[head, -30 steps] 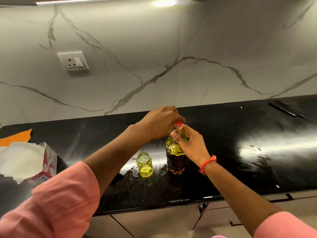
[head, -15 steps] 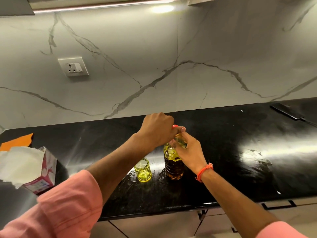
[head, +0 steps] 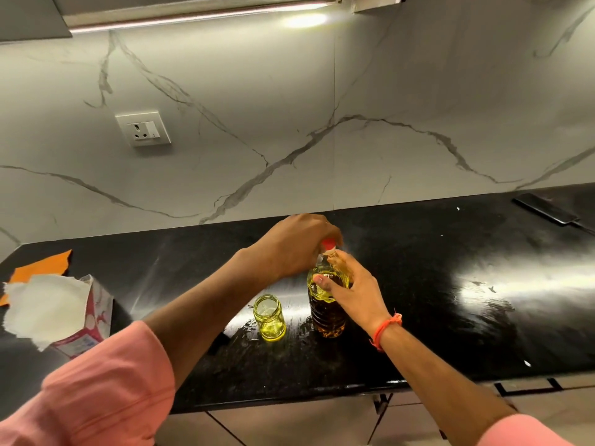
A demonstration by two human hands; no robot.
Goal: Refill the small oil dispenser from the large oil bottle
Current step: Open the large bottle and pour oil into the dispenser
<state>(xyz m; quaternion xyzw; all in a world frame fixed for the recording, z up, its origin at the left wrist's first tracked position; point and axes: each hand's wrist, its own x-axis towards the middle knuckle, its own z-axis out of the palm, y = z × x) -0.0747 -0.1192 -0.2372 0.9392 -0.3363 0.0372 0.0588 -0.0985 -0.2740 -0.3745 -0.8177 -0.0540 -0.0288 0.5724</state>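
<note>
Right now my left hand is curled over the top of the bottle, fingers wrapped around the red cap — only a sliver of the cap shows past the knuckles. My right hand grips the bottle's shoulder from the right side, thumb across the front and fingers round the back, holding it upright on the counter. The bottle stands near the middle of the black counter, its upper part bright yellow and its ribbed lower part looking dark amber. Just left of it, close but apart, sits the dispenser — a small clear jar with an open mouth and a little yellow oil at the bottom. The counter around both looks wet or smeared, with bright glare to the right. An orange band circles my right wrist, and both sleeves are pink. At the far left lies a tissue box with white paper spilling out, and an orange scrap behind it. A socket is set in the marble wall, and a dark flat object lies at the back right, too dim to identify.
</note>
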